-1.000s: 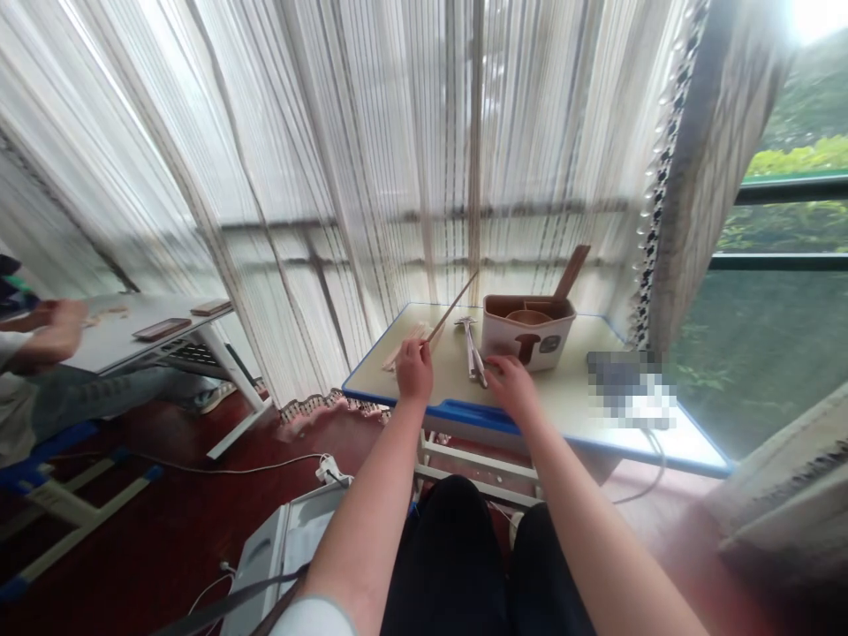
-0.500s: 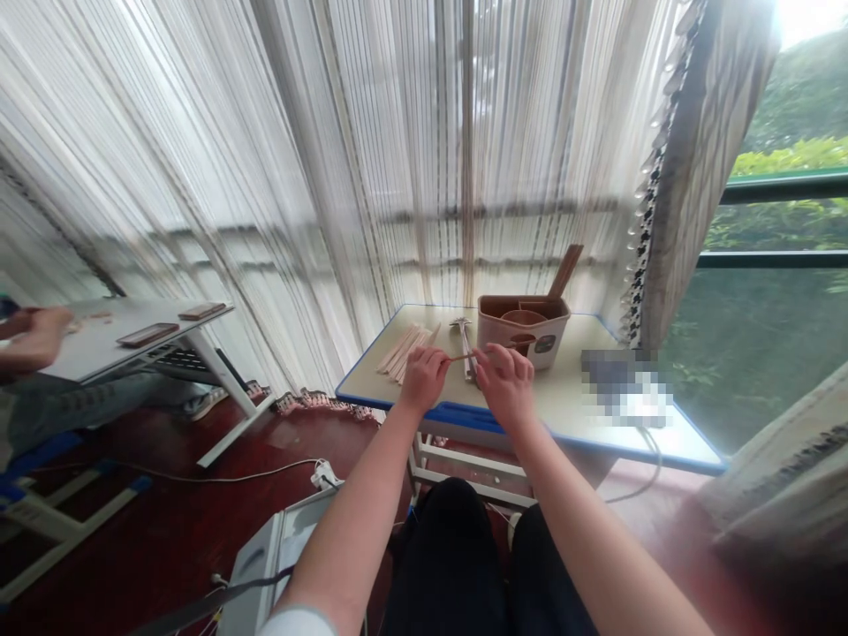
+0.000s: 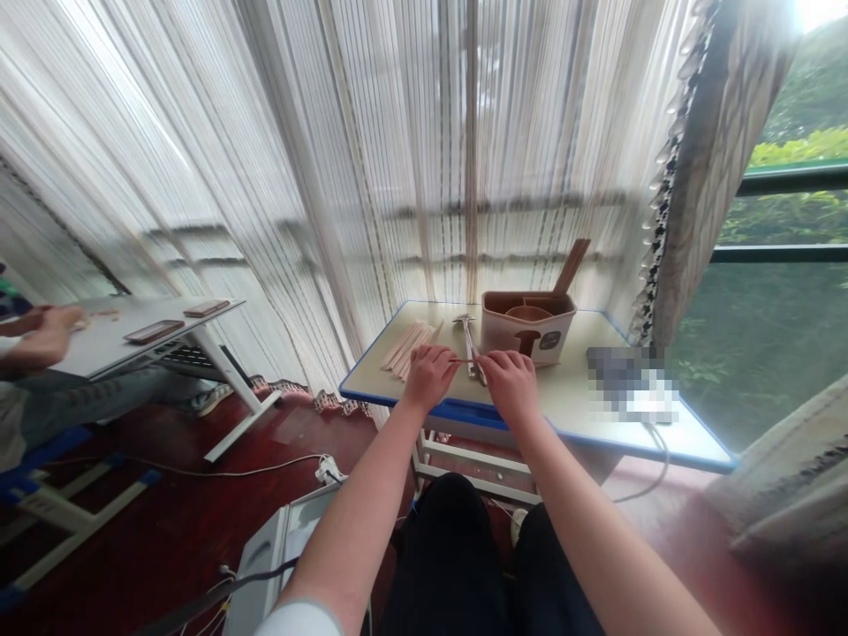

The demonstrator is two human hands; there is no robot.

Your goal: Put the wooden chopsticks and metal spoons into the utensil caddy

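Basically L hand [image 3: 429, 376] and R hand [image 3: 511, 383] both pinch one thin wooden stick [image 3: 465, 360] between fingertips, one at each end, prob for a steady two-point hold over the blue-edged desk [image 3: 616, 446]. Stack of flat wooden sticks [image 3: 407, 344] sits just beside L hand, within easy reach; metal tool [image 3: 470, 349] lies right behind the stick, brown-and-white caddy [image 3: 528, 331] further back.

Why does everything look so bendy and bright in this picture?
In the head view, the white string curtain fans out and leans because the wide lens bends straight lines; the window glares white at its top corner; the thin stick looks soft; a pixelated patch hides something on the table.
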